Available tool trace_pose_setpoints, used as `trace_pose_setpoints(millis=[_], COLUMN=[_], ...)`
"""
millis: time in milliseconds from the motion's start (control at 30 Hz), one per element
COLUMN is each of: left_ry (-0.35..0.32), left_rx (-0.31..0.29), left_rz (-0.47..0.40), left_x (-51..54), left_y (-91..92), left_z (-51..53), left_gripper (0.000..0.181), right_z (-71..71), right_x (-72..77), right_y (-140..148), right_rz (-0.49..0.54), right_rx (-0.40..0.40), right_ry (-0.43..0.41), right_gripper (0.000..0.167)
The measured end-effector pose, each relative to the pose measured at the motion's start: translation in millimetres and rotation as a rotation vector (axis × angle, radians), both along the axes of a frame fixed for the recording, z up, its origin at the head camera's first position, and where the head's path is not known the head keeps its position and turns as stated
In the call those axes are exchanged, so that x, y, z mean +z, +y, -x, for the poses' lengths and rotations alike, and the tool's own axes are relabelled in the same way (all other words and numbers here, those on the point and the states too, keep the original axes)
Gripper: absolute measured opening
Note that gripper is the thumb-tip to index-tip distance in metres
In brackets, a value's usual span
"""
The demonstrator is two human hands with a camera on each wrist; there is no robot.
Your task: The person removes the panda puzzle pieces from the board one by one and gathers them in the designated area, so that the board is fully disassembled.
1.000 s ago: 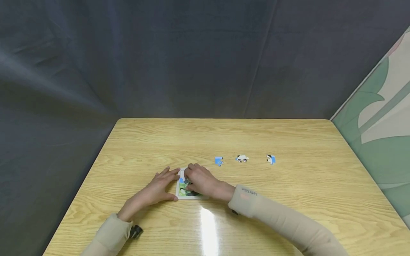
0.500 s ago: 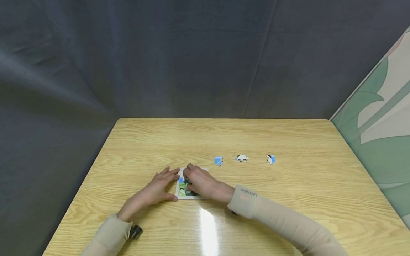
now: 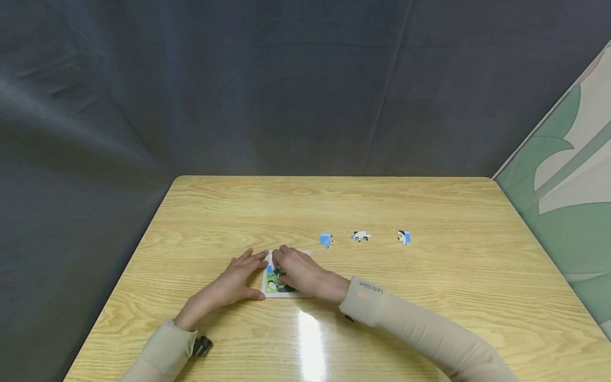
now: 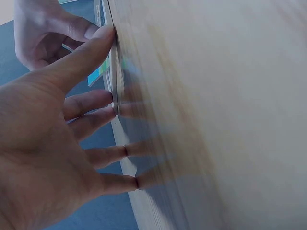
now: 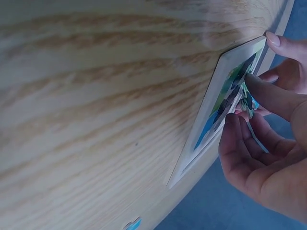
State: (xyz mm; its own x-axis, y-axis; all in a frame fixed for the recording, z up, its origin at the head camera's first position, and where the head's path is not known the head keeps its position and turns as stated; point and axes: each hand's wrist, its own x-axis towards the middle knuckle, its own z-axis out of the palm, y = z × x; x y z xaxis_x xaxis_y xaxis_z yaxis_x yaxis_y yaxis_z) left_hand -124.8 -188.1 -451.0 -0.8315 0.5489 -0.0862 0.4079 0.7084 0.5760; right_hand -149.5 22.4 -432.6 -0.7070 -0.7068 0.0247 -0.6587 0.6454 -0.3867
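A jigsaw puzzle board with a white rim [image 3: 288,296] lies on the table, a green, black and blue picture partly filling it. At its left edge rests my left hand [image 3: 234,281], fingers spread and fairly straight, thumb near the front corner. My right hand [image 3: 300,271] is over the board and covers much of it. In the right wrist view its thumb and fingers pinch a puzzle piece [image 5: 247,103], tilted above the picture. The left wrist view shows a blue-green corner of the puzzle piece [image 4: 98,73] below the right hand.
Behind the board three loose puzzle pieces lie in a row: a blue one [image 3: 326,240], a white one with panda eyes [image 3: 360,236], and a blue, white and black one [image 3: 403,237]. A dark curtain [image 3: 286,90] hangs behind the wooden table [image 3: 453,265].
My right hand has shifted very slightly to the left over the board. The left hand, the board and the loose pieces stay in place.
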Motion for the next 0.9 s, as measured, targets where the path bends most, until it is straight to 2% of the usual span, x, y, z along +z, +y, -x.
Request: trace_pose_setpoints(millis=[267,400,733,900], left_ry=[0.003,0.012,0.01,0.009], left_rx=[0.0,-0.001,-0.002,0.001], left_rz=[-0.011,-0.009,-0.009,-0.007], left_x=[1.1,2.0,1.4,0.7], left_y=[0.2,0.5,0.2,0.0], left_z=[-0.5,-0.7,-0.7,-0.3], left_gripper=[0.068,0.068,0.067,0.068], right_z=[0.5,0.5,-0.6,-0.2], right_x=[0.7,0.8,-5.7,-6.0], right_y=[1.9,3.2,4.7,4.9], right_rz=[0.066,0.104,0.109,0.123], right_rx=[-0.013,-0.008,0.04,0.054], right_ry=[-0.088,-0.104,0.013,0.025], right_gripper=[0.025,0.023,0.019,0.019])
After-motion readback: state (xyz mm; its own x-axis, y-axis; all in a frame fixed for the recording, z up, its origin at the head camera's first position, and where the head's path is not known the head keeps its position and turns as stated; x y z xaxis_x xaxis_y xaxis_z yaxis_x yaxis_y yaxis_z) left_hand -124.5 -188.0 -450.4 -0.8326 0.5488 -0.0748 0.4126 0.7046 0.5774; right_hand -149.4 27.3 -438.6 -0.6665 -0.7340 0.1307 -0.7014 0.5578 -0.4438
